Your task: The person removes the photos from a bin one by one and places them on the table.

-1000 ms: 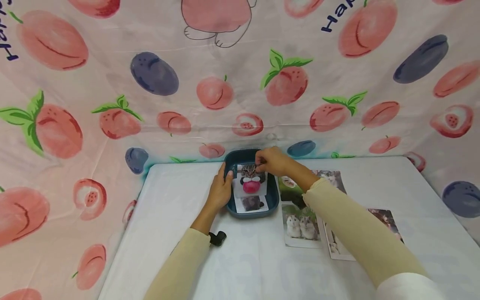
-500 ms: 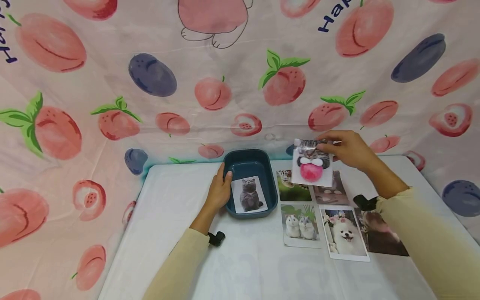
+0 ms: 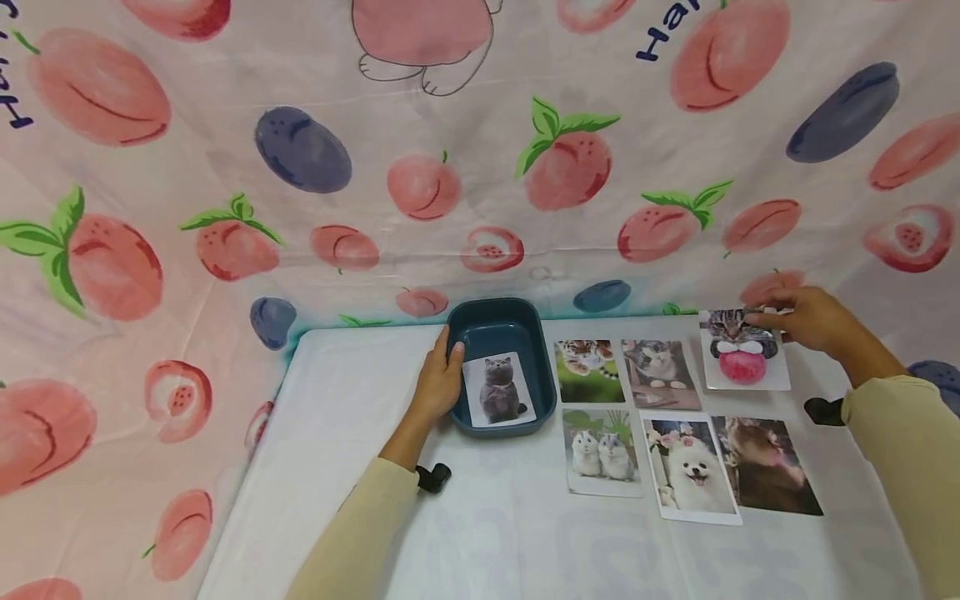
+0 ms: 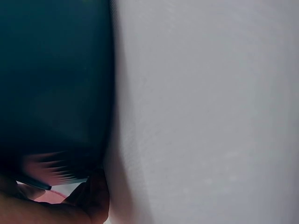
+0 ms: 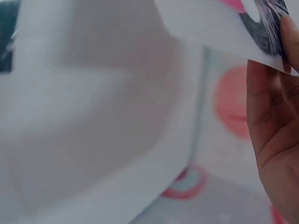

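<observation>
My left hand [image 3: 435,379] grips the left wall of a dark teal plastic box [image 3: 542,358], thumb over the rim and fingers outside; the left wrist view shows the fingers [image 4: 97,193] against the box's side [image 4: 56,84]. In the box lies a photo card of a grey cat [image 3: 498,390]. My right hand [image 3: 817,321] pinches a photo card of a tabby cat with a pink ball [image 3: 744,354] by its upper right edge, at the table's back right. In the right wrist view the thumb presses on the card's face [image 5: 205,23], fingers behind it.
Several photo cards lie right of the box: a tiger cub [image 3: 588,379], a grey-and-white cat [image 3: 663,375], two hamsters [image 3: 602,454], a white dog [image 3: 693,475] and a dark brown picture [image 3: 768,467]. The dog card overlaps the brown one. A fruit-print cloth [image 3: 495,200] hangs behind the white table [image 3: 352,375].
My right hand has lifted the tabby cat card out of the box and carried it right, past the other cards. The grey cat card is now uncovered. My left hand stays on the box.
</observation>
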The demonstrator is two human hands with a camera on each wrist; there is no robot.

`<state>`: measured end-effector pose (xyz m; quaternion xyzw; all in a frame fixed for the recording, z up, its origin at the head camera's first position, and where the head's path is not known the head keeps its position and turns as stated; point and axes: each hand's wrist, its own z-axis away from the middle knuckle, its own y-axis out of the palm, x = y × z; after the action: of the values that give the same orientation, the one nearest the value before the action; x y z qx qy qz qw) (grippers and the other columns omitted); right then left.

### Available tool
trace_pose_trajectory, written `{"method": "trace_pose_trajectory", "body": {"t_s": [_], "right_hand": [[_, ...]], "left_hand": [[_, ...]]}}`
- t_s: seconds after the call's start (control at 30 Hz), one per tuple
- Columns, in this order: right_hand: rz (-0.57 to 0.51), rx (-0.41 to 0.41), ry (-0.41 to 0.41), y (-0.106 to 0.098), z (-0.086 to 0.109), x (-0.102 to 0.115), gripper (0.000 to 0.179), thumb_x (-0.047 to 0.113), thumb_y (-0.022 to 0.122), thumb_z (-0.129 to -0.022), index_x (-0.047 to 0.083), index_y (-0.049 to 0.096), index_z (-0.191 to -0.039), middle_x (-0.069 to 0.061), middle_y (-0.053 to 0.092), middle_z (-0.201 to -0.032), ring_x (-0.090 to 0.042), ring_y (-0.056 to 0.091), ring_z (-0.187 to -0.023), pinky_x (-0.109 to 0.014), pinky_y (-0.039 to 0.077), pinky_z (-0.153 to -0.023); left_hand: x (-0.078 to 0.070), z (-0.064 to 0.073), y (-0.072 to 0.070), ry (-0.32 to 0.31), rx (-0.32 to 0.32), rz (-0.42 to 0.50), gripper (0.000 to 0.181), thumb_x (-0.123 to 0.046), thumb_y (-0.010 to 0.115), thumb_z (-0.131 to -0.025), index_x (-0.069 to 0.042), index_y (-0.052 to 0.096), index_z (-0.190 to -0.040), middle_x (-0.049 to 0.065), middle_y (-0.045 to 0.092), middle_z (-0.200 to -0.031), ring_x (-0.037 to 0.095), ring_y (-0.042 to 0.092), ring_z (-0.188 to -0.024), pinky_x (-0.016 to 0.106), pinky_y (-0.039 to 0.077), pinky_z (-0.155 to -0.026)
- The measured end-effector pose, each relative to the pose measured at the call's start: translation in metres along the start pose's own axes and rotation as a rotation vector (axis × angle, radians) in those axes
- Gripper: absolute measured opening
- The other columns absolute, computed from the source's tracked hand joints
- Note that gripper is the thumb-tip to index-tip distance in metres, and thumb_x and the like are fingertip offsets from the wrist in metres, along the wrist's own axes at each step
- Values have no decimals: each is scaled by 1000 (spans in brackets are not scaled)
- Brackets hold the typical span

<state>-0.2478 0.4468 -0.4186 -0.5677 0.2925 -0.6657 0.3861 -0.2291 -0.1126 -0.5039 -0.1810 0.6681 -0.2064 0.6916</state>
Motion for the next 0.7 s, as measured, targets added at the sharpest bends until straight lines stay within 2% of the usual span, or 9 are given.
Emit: {"method": "trace_pose_trajectory", "body": {"t_s": [0.13, 0.23, 0.37, 0.5, 0.7], "right_hand": [[38, 30, 30, 9, -2, -24, 61, 48, 70, -95, -3, 66, -127, -35, 58, -125, -28, 67, -90, -37, 60, -70], [50, 17, 31, 21, -7, -37, 59, 49, 74, -92, 0, 70, -124, -29, 64, -115, -24, 66, -83, -32, 56, -65], [80, -17, 29, 38, -13, -50, 57, 48, 78, -89, 1, 70, -121, -19, 63, -101, -23, 59, -78, -31, 49, -63], [144, -64, 10, 51, -15, -56, 55, 45, 79, -88, 0, 69, -116, -22, 60, -99, -28, 56, -80, -31, 42, -63], [143, -142, 13, 63, -14, -52, 52, 38, 83, -85, -3, 68, -114, -24, 59, -99, -34, 52, -86, -33, 40, -65]], "left_hand": [[-1, 0, 1, 10, 2, -5, 61, -42, 36, -111, -17, 20, -165, 25, 36, -161, 40, 32, -151, 56, 25, -124], [-2, 0, 1, 10, -2, -7, 61, -42, 36, -111, -17, 20, -165, 26, 37, -160, 40, 33, -151, 57, 26, -124], [-1, 1, 0, 10, -5, 1, 61, -41, 37, -111, -16, 20, -165, 26, 36, -161, 40, 32, -151, 56, 25, -124], [1, 1, 0, 19, 0, 0, 61, -41, 37, -112, -15, 20, -165, 25, 35, -161, 40, 32, -152, 55, 25, -124], [2, 0, -1, 20, -7, -4, 61, -41, 37, -111, -15, 20, -165, 26, 36, -161, 40, 32, -151, 55, 25, -124]]}}
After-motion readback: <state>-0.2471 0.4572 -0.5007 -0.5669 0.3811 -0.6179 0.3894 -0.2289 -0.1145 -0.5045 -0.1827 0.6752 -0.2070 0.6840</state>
